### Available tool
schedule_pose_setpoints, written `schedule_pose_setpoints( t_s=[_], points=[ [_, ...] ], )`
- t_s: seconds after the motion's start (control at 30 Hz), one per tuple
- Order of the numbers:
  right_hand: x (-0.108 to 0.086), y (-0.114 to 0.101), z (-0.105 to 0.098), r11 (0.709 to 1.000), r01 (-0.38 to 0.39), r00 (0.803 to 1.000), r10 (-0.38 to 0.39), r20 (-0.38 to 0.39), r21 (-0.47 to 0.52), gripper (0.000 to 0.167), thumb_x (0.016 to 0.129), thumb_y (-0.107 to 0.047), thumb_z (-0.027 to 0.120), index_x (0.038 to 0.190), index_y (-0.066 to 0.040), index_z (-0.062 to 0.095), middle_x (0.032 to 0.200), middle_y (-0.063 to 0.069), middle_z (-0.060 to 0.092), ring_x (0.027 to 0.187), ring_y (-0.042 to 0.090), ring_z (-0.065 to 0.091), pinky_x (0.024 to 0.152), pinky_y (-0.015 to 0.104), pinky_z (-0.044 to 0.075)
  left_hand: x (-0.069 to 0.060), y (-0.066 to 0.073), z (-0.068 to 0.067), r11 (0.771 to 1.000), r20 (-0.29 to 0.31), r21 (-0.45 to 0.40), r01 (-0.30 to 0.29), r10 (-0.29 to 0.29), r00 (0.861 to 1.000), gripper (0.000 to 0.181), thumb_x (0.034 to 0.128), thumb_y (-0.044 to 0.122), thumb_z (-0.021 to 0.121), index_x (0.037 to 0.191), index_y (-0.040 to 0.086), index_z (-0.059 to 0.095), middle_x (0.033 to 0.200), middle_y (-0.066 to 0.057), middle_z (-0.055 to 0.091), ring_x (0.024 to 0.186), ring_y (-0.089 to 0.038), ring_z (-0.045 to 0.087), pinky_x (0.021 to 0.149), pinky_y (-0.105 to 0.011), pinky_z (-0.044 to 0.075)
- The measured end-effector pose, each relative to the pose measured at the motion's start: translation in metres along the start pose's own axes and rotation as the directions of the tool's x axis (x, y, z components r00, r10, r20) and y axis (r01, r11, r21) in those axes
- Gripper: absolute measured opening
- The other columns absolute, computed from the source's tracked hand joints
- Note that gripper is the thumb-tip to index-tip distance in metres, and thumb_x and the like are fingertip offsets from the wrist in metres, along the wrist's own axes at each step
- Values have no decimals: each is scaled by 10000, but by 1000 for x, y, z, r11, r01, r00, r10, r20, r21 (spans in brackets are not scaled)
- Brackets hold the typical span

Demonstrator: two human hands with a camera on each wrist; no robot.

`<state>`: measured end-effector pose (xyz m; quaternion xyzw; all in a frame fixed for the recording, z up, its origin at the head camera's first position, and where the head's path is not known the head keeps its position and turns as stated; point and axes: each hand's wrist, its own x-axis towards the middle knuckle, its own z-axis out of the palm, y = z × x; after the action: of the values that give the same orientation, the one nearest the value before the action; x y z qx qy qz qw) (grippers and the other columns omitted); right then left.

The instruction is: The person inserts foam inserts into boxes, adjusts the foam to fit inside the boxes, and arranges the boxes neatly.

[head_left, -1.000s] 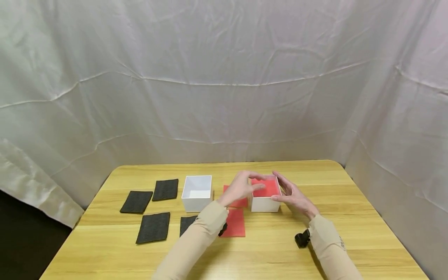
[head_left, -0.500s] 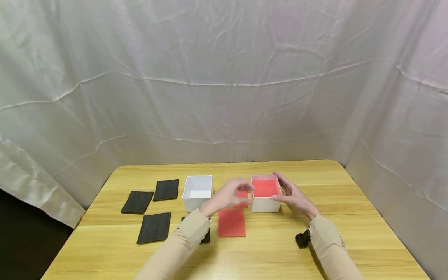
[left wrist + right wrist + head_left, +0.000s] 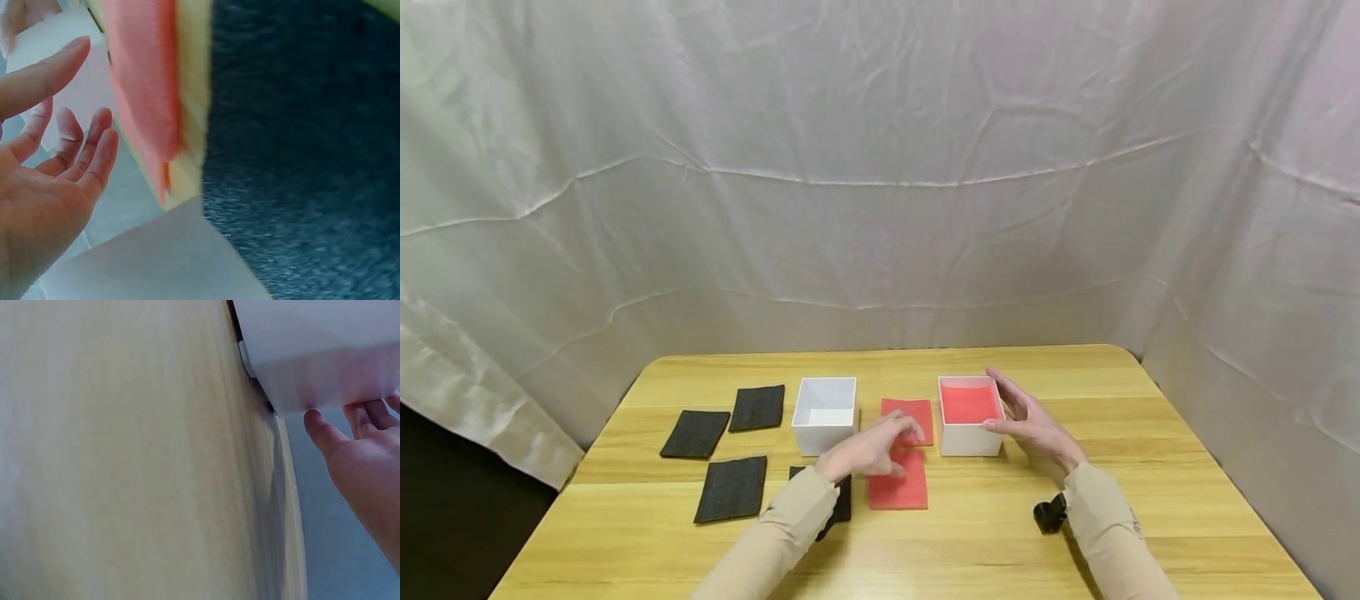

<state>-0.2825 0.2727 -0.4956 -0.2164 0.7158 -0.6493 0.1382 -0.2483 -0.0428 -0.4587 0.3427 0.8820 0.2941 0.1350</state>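
Looking down from the head camera, saw the left hand (image 3: 867, 450) loosely bent, thumb parted from fingers, holding nothing, over the adjoining edges of the far red sheet (image 3: 916, 409) and the near red sheet (image 3: 898, 495). Found both flat on the bench (image 3: 970, 537), at nine and between seven and eight o'clock of the white box with red inside (image 3: 970, 441). Could not tell contact from above. Saw the right hand (image 3: 1033, 428) at the box's three o'clock, spread against its side. Placed a second white box (image 3: 823, 442) past the sheets at nine o'clock. Judged a dragged black sheet (image 3: 844, 500) possible, from the left sleeve (image 3: 803, 502) low above, and a double pick-up likewise, from red edges so near together. Read no brand or label; noticed faint marks by the right sleeve (image 3: 1105, 517), too small to read.

From the left wrist, saw open fingers with red between one and two o'clock.

From the right wrist, saw thumb and fingertips against the box; judged a shove possible from uneven pressure. Found no writing.
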Motion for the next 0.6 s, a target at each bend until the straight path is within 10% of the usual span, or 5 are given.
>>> schedule_pose_setpoints(
  t_s=[0.6],
  points=[
    [-1,-2,3,1000,7,1000,-6,-4,18,949,922,-30,673,1629,-92,43,1701,171,-76,1559,402,-76,1056,24,304,-6,-9,4,1000,25,17,18,-18,1000,473,761,-54,817,1143,83,575,1100,-99,556,1062,-244,541,952,-273,491]
  ],
)
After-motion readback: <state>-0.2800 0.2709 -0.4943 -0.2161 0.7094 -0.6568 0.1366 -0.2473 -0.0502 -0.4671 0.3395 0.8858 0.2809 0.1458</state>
